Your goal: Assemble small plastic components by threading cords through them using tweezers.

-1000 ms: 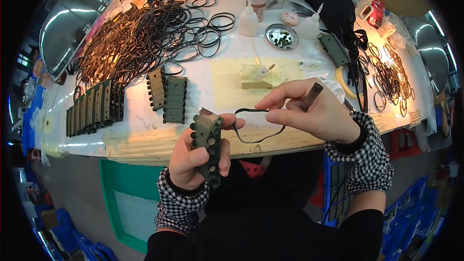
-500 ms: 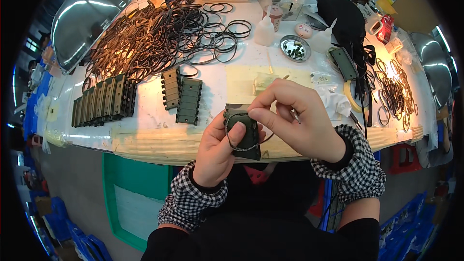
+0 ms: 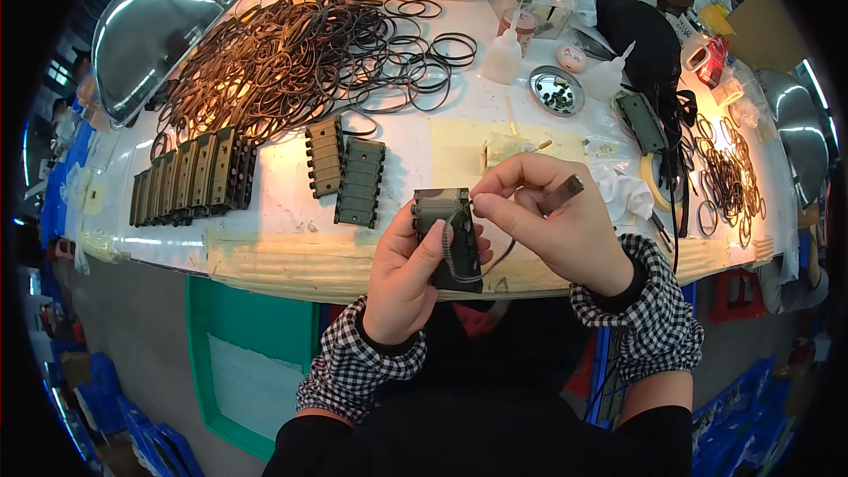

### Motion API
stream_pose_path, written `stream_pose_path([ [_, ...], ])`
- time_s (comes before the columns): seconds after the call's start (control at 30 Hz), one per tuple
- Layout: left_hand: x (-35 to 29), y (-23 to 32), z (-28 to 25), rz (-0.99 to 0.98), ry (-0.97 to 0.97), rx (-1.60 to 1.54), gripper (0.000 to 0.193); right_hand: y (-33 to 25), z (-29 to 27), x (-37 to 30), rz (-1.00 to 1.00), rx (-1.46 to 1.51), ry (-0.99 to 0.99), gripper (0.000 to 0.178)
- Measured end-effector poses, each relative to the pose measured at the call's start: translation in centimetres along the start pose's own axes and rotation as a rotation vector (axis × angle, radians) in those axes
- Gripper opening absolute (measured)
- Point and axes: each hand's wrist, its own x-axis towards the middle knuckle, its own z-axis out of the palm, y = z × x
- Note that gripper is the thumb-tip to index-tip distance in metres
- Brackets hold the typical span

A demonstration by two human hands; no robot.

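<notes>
My left hand (image 3: 405,276) is closed around a small dark green case (image 3: 440,204) with a camouflage-patterned upper part, held upright over the table's near edge. A thin dark rubber ring (image 3: 481,277) hangs across the case's front in a loose loop, and my left thumb presses on it. With thumb and forefinger, my right hand (image 3: 565,234) pinches at the case's upper right corner, where the ring meets it. A flat metallic strip, possibly a tool (image 3: 562,195), sticks out from between the right fingers. The pinching fingertips hide the exact contact point.
A row of green cases (image 3: 193,178) stands at left, with two more (image 3: 360,184) beside it. Behind lies a heap of dark rubber rings (image 3: 291,62). White squeeze bottles (image 3: 503,57) flank a round dish (image 3: 557,90) of small dark pieces. A green tray (image 3: 199,344) sits below the table.
The case and both hands have shifted slightly right within the view. The right hand has turned, so more of the metallic strip shows. The ring's loop now hangs further right across the case.
</notes>
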Motion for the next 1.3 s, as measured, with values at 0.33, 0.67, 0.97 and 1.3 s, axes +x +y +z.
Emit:
stream_pose_path([
  [0.33,0.0,0.0,-0.3,-0.013,-0.003,-0.025,0.028,0.5,0.8,0.2,-0.014,0.077,0.017,0.013],
  [0.67,0.2,-0.3,-0.4,0.017,-0.031,-0.049,0.025,0.2,1.1,0.1,0.08,0.206,-0.04,0.011],
  [0.97,0.2,-0.7,0.4,0.133,0.091,-0.008,0.023,-0.3,1.3,0.3,0.065,-0.003,-0.013,0.012],
  [1.3,0.4,-0.4,0.7,0.109,0.097,0.015,0.024,-0.5,1.3,0.2,0.059,0.0,0.043,0.012],
])
